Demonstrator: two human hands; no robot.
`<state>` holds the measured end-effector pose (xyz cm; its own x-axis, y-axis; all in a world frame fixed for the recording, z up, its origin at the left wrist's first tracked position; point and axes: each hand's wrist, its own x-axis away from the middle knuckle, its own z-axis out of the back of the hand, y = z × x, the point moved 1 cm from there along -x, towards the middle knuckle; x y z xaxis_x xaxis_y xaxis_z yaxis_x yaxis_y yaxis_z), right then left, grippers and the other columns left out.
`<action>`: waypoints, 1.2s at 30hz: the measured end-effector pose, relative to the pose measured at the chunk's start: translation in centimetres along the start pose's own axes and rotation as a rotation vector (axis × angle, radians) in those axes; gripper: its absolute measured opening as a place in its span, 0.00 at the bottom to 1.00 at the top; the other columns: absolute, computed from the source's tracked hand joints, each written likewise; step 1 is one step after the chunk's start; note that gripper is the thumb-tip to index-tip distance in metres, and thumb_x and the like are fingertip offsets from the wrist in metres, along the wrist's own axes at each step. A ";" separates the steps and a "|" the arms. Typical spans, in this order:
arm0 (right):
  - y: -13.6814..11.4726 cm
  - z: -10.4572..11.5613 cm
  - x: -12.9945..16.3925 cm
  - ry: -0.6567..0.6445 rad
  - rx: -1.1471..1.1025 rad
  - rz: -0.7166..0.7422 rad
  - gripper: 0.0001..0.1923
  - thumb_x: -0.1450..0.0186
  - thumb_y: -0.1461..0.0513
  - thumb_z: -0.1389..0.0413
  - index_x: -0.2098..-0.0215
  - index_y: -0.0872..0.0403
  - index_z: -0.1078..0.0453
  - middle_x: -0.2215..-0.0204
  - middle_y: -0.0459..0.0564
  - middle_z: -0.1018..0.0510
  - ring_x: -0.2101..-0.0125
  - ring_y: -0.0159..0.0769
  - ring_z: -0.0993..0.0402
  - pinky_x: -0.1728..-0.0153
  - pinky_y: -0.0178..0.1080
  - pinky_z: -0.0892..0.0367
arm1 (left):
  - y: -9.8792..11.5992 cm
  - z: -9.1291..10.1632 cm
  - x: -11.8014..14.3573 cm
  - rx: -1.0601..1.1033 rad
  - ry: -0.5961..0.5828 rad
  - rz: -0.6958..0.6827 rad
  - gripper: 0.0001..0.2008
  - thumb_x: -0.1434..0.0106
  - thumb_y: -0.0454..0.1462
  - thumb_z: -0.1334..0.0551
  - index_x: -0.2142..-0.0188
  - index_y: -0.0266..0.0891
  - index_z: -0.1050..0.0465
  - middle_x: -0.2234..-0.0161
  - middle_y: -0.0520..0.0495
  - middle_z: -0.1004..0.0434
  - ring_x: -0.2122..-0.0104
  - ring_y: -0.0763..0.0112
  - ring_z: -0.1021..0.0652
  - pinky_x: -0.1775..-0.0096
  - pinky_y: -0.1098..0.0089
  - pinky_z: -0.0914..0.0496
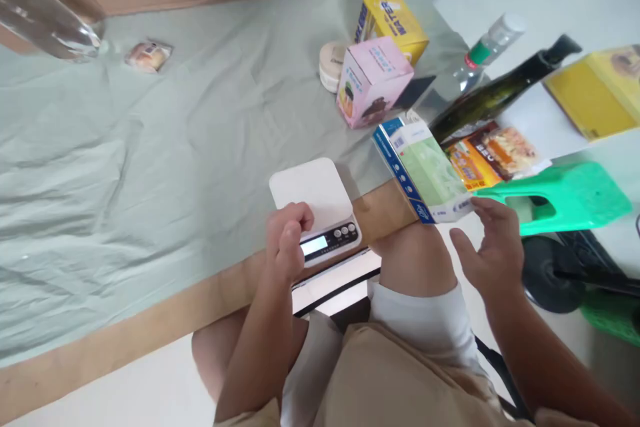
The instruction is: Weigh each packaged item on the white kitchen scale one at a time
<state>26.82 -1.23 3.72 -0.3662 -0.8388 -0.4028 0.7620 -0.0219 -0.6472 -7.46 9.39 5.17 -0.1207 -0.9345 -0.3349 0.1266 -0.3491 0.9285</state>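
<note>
My left hand (289,235) is curled closed over the front left part of a white kitchen scale (315,190). Its inner side is hidden, so I cannot make out whether anything is in it. The scale's display is lit, but its figures are unreadable. On the right, my right hand (493,243) has thumb and fingers apart. Its fingertips are at the near end of a flat blue, white and green box (433,167), which juts over the table edge; whether they touch is unclear.
Behind the flat box stand a pink box (374,80), a yellow box (400,30) and a round pale tub (330,67). A clear bottle (470,70), a dark green bottle (500,93) and a green plastic stool (585,197) are rightward. A small wrapped snack (149,55) lies far left.
</note>
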 end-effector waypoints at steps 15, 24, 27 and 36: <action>2.6 -3.4 -1.8 0.085 -0.259 -0.075 0.39 0.37 0.56 0.38 0.30 0.45 0.46 0.37 0.59 0.30 0.40 0.49 0.25 0.39 0.61 0.25 | 1.7 -12.0 -2.1 -0.130 0.038 -0.030 0.26 0.26 0.60 0.44 0.59 0.42 0.24 0.63 0.46 0.23 0.61 0.63 0.24 0.55 0.61 0.30; 4.0 -2.5 -1.6 0.016 -0.375 -0.184 0.38 0.27 0.52 0.44 0.22 0.42 0.48 0.25 0.57 0.37 0.28 0.50 0.32 0.27 0.65 0.33 | -3.4 -16.9 -8.8 -0.001 -0.070 0.217 0.42 0.32 0.71 0.46 0.37 0.44 0.29 0.31 0.39 0.27 0.29 0.52 0.29 0.24 0.49 0.39; 4.4 -3.2 -0.7 -0.008 -0.509 -0.127 0.39 0.26 0.51 0.45 0.20 0.37 0.52 0.20 0.51 0.44 0.22 0.50 0.41 0.22 0.68 0.41 | -3.6 -16.8 -7.7 0.043 -0.092 0.229 0.43 0.33 0.72 0.44 0.35 0.46 0.29 0.29 0.42 0.28 0.26 0.53 0.31 0.22 0.52 0.41; -2.7 -3.8 -2.2 -0.090 -0.635 0.146 0.38 0.26 0.51 0.46 0.21 0.35 0.52 0.17 0.44 0.57 0.16 0.48 0.65 0.16 0.65 0.60 | 3.6 -9.2 -4.0 0.164 0.129 0.125 0.39 0.38 0.72 0.39 0.42 0.51 0.20 0.36 0.47 0.20 0.28 0.50 0.27 0.23 0.49 0.36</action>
<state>23.49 2.77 3.88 -0.2160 -0.8514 -0.4779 0.3271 0.3981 -0.8570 2.54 11.22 8.32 0.0140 -0.9746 -0.2234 -0.0305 -0.2237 0.9742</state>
